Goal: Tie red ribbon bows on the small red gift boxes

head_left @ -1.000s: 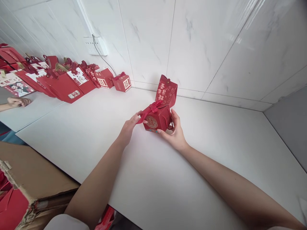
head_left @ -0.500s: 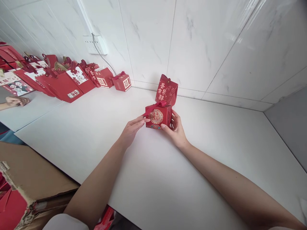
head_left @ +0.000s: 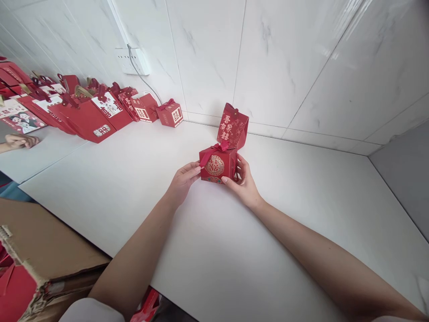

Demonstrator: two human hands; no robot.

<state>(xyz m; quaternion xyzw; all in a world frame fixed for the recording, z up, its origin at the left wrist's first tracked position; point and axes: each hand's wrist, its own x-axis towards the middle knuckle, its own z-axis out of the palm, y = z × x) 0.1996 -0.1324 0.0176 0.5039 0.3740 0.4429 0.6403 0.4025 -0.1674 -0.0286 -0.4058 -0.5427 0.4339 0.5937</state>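
Note:
A small red gift box [head_left: 215, 166] with a gold round emblem and a dark red ribbon bow on top sits between my hands on the white table. My left hand [head_left: 183, 179] grips its left side, thumb near the front edge and the other fingers partly hidden behind. My right hand [head_left: 246, 183] holds the right side, its thumb on the lower front corner and fingers by the red cord tassel. Just behind this box stands a taller red gift bag [head_left: 232, 125] with pale characters, leaning close to the wall.
Two red boxes [head_left: 170, 114] and a row of red gift bags [head_left: 90, 118] line the wall at left. Another person's hand [head_left: 22, 141] rests at the far left. An open cardboard box [head_left: 56, 241] stands below the table's left edge. A wall socket [head_left: 132, 61] has a cable.
The gift box has turned slightly and shifted a little to the left. My left fingers have closed in on its left side; my right hand stays on the right side.

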